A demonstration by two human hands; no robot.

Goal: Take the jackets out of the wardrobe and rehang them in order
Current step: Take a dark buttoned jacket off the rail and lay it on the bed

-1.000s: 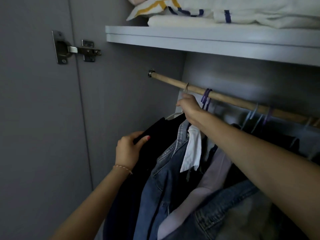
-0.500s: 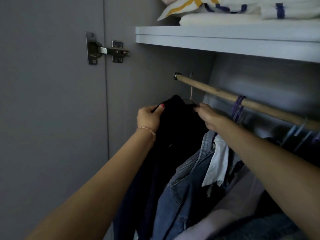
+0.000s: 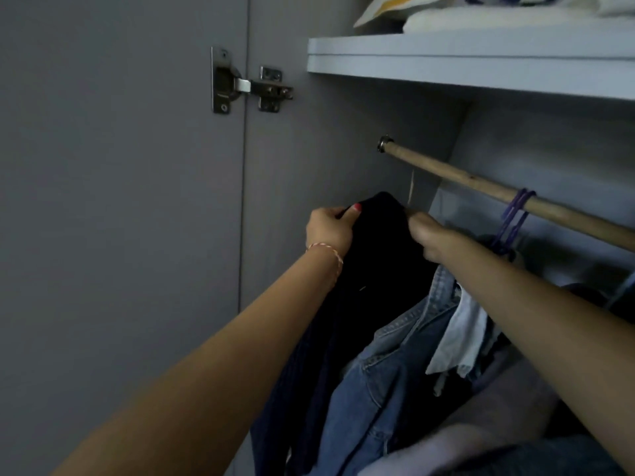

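- A pale grey shelf (image 3: 481, 68) runs across the top of the wardrobe; folded white bedding (image 3: 488, 20) with yellow and blue stripes lies directly on it.
- A wooden rail (image 3: 481, 185) slopes below the shelf, its metal end socket (image 3: 385, 144) fixed to the side wall under the shelf's left end.
- Purple hanger hooks (image 3: 519, 204) loop over the rail, below the shelf and towards its right.
- A denim jacket (image 3: 374, 389) and a white garment (image 3: 460, 338) hang lower, beneath the rail.
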